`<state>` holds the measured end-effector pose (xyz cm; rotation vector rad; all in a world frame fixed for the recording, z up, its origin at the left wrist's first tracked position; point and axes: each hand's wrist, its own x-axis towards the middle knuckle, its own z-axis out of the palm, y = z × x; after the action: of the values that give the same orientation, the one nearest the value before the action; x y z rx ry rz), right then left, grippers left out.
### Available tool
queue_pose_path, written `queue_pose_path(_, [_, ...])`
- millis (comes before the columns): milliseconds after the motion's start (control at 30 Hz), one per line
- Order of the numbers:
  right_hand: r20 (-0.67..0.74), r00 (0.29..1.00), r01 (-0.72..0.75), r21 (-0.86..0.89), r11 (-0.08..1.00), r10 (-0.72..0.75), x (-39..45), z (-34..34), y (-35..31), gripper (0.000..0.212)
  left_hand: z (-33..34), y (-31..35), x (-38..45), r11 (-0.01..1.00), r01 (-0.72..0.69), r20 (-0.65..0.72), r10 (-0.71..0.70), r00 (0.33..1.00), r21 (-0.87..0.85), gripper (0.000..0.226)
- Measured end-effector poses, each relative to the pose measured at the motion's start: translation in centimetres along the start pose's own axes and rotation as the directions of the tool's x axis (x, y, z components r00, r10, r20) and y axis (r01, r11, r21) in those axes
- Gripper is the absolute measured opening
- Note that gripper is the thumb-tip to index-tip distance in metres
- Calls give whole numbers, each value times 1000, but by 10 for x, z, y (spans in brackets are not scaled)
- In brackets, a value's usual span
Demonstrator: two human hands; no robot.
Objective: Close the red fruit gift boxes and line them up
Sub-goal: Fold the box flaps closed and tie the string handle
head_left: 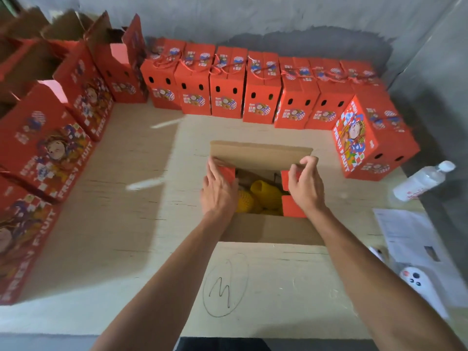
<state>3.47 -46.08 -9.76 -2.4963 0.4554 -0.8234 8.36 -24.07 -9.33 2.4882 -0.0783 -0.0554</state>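
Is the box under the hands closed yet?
Open: the box shows yellow-netted fruit inside; left hand and right hand hold its side flaps.

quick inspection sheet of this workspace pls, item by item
surface: pale wooden tabletop, pen-drawn oval near the front edge
job's things: open red cardboard gift box with yellow foam-netted fruit inside; closed red boxes in a row at the back; open-topped red boxes on the left
clutter: clear plastic water bottle, white papers, white handheld device
hands: left hand and right hand each hold a red side flap
cables: nothing seen
surroundings: grey wall
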Motion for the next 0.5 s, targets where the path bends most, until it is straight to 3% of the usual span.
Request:
queue_pose_path(133, [-135,986,-92,63,994,99,-4,-4,1,26,-5,-6,11,995,78,-22,-79,997,-70,115])
queue_pose_path(267, [-201,974,-64,203,977,105,-9,-13,-2,48,-8,-5,21,989,17,-67,-28,997,-149,119])
queue_pose_path(433, [-138,974,-141,244,960,178,-9,-20,1,57,-10,-5,18,908,-83,-181,8,983,-410,85])
queue_pose_path(500, [-108,977,-148,268,952,183,-7,-21,3,56,-13,-6,13,866,-82,-166,-1,986,-494,80])
